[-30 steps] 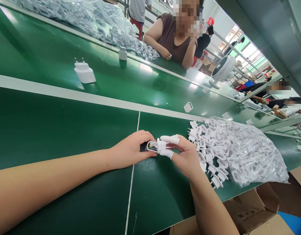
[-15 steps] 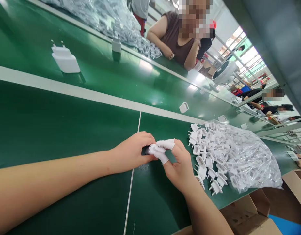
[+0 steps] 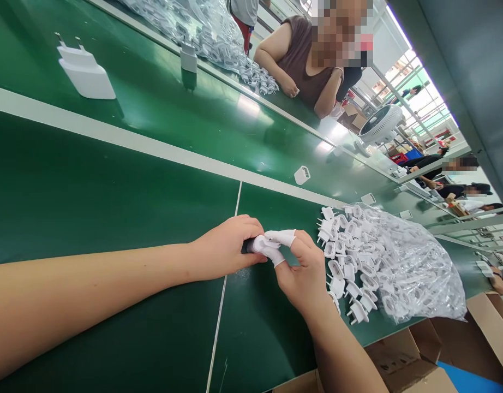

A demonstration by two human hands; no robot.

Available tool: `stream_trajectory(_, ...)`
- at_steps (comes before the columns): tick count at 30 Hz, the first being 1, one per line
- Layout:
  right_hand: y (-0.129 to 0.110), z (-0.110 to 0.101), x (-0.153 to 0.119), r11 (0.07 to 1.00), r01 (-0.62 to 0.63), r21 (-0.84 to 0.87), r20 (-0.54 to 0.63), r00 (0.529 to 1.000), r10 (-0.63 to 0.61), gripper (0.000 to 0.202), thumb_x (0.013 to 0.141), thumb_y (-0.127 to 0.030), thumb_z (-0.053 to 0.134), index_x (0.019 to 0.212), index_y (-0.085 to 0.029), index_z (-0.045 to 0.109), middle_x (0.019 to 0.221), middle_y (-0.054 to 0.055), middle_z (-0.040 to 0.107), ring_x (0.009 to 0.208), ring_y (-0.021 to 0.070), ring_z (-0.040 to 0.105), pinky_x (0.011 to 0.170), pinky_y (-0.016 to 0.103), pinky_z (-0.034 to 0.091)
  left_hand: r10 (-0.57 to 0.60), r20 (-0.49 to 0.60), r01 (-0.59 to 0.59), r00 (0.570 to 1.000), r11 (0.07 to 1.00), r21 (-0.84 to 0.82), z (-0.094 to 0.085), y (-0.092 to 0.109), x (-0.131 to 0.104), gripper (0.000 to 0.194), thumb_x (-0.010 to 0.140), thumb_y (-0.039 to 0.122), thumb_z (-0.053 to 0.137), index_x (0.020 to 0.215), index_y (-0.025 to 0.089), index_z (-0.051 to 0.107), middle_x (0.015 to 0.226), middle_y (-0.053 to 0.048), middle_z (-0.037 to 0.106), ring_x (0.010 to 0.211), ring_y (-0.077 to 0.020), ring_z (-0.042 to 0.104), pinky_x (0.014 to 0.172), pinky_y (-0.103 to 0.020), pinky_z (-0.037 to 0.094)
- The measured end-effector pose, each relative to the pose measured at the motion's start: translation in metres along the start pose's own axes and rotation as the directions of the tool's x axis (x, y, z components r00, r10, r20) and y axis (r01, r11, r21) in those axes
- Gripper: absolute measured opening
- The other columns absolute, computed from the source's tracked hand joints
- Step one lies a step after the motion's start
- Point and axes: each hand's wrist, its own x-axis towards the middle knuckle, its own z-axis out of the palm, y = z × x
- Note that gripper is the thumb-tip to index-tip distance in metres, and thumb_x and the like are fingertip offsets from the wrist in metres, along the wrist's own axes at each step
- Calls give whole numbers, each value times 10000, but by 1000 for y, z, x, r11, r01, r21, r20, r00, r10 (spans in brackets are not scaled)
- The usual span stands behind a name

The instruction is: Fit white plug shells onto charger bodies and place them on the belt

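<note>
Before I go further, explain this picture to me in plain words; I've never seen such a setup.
No robot here: these are a person's own two hands, seen from a camera worn on the head, looking forward and down. The left hand and right hand meet over a green bench, holding a small white piece between them. The fingers hide much of it. White covers sit on the right thumb and forefinger.

To the right, loose white plug parts lie beside a clear plastic bag of more. Beyond a pale strip, a white charger stands prongs up. Across from it all sits another person.
</note>
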Motion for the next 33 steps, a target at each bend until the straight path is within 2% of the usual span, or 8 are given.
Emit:
stream_trajectory(5,-1,-1,2,997,-9,-82,22,1000,10,183,859,-95,641,960,-234,704,885,42,758,773,199,654,693,348,558,-7,-13,8,1000,1000,7,1,2,-2,221,839,412,699,921,207,717,1013,-48,709,999,-257,605,877,-393,505)
stream_trajectory(13,4,9,-7,994,-43,-99,-37,999,40,303,758,-78,576,978,-251,693,816,-7,737,763,179,677,1093,493,463,-32,-33,34,999,998,53,3,7,-1,264,828,447,638,909,200,686,975,-67,701,943,-272,619,838,-411,510)
stream_trajectory(19,19,-9,-4,961,-275,25,73,959,273,553,919,-364,641,1440,-245,501,1239,77,711,1136,228,666,1072,430,484,-137,-11,138,990,990,36,-2,21,2,323,805,484,655,981,220,707,974,-43,720,886,-262,657,796,-391,528)
stream_trajectory(21,31,-20,-3,907,-346,-240,47,929,367,512,966,-364,586,1442,-190,517,1393,152,617,1341,304,534,1146,493,395,-244,-58,246,968,969,13,-12,23,13,382,790,535,689,1014,227,717,964,-25,736,865,-248,678,797,-365,541)
stream_trajectory(23,44,-29,-2,735,-413,-539,38,859,510,416,963,-285,571,1349,-130,596,1390,212,590,1407,391,438,1166,581,313,-313,-168,323,935,946,36,-31,20,31,422,783,537,714,1068,226,718,987,-16,749,885,-239,689,842,-347,539)
stream_trajectory(26,62,-36,-5,561,-424,-711,48,767,640,276,869,-88,569,1119,-96,686,1199,229,647,1289,421,513,1049,561,413,-356,-428,468,831,863,190,-69,6,63,433,794,493,730,1122,212,697,1036,-26,740,915,-236,672,854,-329,519)
stream_trajectory(29,72,-38,-8,593,-412,-692,48,793,607,306,756,28,556,980,-126,697,1091,188,638,1055,328,609,848,414,506,-356,-572,567,739,787,243,-108,-13,85,423,821,434,709,1125,144,662,1104,-76,709,1021,-274,630,873,-358,483)
stream_trajectory(33,80,-37,-13,667,-387,-636,27,853,521,384,686,80,559,925,-188,696,1013,132,615,877,251,601,678,325,497,-378,-621,615,687,757,220,-136,-35,90,521,835,565,656,1054,92,633,1036,-39,681,1155,-313,563,925,-418,407)
